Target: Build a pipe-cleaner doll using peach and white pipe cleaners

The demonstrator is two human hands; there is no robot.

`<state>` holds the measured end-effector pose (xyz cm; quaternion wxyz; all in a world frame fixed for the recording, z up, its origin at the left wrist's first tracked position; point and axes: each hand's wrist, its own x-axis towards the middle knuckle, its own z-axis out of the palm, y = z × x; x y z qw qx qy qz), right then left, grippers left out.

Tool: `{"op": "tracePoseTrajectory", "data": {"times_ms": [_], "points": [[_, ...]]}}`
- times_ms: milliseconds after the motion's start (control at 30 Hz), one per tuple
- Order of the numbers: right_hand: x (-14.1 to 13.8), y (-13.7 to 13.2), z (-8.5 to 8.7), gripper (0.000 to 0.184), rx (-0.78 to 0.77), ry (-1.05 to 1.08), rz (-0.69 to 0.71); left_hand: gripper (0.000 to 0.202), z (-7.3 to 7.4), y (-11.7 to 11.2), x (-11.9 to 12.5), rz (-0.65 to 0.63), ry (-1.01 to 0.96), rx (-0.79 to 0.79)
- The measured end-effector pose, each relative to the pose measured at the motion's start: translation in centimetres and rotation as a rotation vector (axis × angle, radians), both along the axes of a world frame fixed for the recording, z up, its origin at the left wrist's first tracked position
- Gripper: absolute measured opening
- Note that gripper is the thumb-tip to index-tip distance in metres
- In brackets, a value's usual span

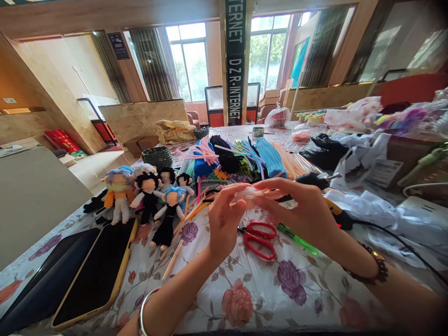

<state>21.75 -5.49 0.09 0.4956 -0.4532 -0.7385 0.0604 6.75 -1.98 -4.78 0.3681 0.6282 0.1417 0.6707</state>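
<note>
My left hand (224,219) and my right hand (301,207) meet above the table, fingers pinched together on a small pale pink pipe-cleaner piece (250,192) held between them. Red-handled scissors (259,238) lie on the floral tablecloth (245,298) right under my hands. A green lighter (297,239) lies beside the scissors, under my right wrist. A black glue gun (311,179) rests just behind my right hand.
Several small pipe-cleaner dolls (147,193) lie at the left. A phone in a yellow case (96,273) and a dark tablet (45,280) lie near the front left edge. Bundles of coloured pipe cleaners (238,158) sit behind. Plastic bags (371,154) crowd the right side.
</note>
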Motion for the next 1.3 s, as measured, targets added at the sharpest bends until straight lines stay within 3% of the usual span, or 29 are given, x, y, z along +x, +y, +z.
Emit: {"op": "tracePoseTrajectory", "data": {"times_ms": [167,400,1300], "points": [[-0.1,-0.6,0.4,0.011,0.19,-0.033,0.025,0.023,-0.1,0.0,0.0,0.057,0.024,0.144],[0.0,-0.8,0.9,0.018,0.292,-0.095,0.071,0.028,-0.3,0.1,-0.1,0.103,0.05,0.238],[0.3,-0.9,0.9,0.015,0.098,0.046,0.158,0.033,-0.6,0.0,-0.2,0.194,0.11,0.294]]}}
